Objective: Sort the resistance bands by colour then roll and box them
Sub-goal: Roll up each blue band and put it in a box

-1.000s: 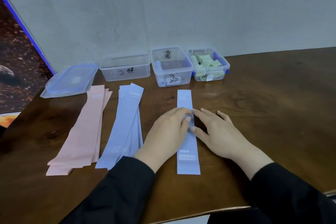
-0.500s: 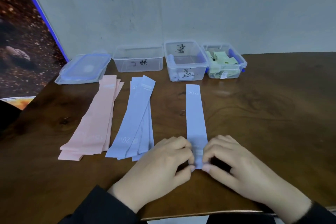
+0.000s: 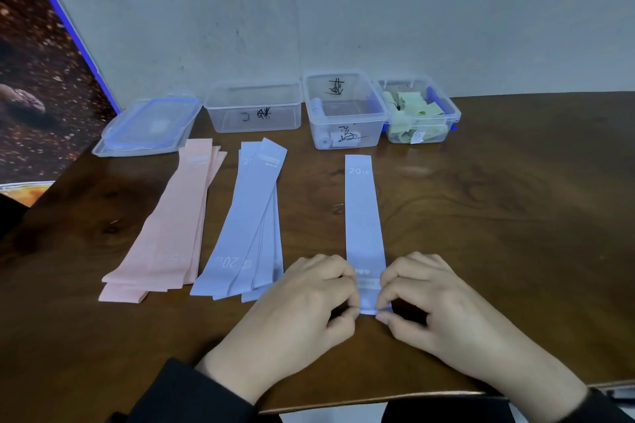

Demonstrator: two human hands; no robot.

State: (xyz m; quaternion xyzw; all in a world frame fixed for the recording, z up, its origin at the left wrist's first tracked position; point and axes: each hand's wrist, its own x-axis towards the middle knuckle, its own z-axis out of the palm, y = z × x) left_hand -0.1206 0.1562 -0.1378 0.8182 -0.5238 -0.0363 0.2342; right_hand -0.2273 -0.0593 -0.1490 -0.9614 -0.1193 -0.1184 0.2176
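Left hand [image 3: 302, 306] and right hand [image 3: 429, 302] both pinch the near end of the flat pale-blue rubber resistance band [image 3: 363, 216], fingers curled. Left of that band: fanned stack of pale-blue bands [image 3: 247, 223], then pink stack [image 3: 171, 227].

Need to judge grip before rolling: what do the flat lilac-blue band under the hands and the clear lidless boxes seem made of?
Flat lilac-blue band: looks like thin matte rubber or latex; lies limp and flat, white print on it. Both hands pinch its near end.
Clear lidless boxes: probably rigid translucent plastic; contents show through glossy walls.
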